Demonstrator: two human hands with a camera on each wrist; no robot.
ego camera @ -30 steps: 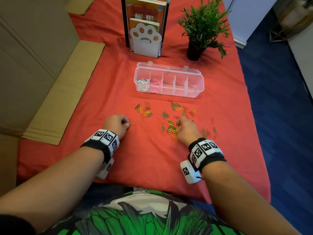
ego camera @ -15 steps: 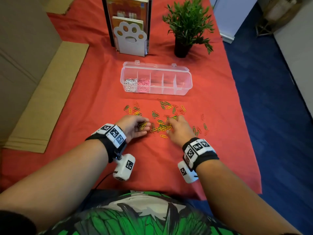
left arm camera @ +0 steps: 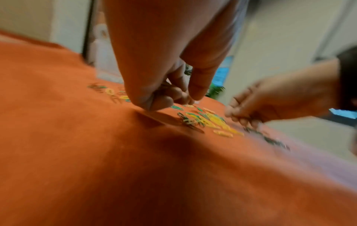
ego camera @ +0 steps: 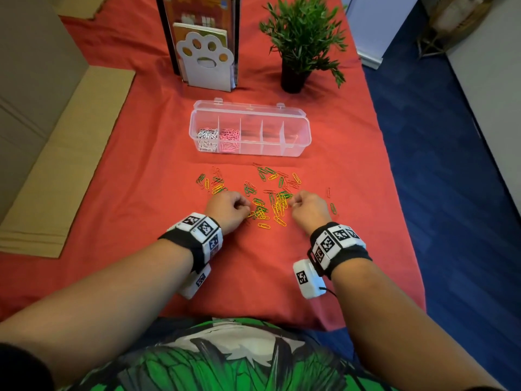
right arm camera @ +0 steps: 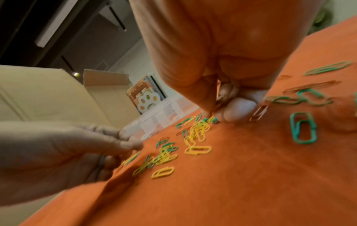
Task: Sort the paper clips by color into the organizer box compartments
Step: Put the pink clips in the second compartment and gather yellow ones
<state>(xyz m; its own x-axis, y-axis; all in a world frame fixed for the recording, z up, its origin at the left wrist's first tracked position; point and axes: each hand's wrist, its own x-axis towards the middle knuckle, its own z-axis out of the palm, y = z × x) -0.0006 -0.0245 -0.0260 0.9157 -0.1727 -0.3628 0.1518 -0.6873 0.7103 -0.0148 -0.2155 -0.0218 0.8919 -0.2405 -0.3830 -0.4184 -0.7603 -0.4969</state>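
The clear organizer box lies open beyond the clips, with white clips in its leftmost compartment and pink clips in the one beside it. Loose yellow, green and orange paper clips lie scattered on the red cloth in front of it. My left hand sits knuckles up at the pile's left edge, fingers curled, thumb and forefinger meeting just above the cloth; thin wire shapes show inside its curl. My right hand at the pile's right edge pinches orange clips between thumb and fingers.
A paw-shaped bookend with books and a potted plant stand behind the box. Flattened cardboard lies along the table's left side. The table's right edge drops to blue floor.
My left hand left the lone clip at the left, crossed to the pile and turned knuckles up with fingers curled. The right hand stayed at the pile's right side.
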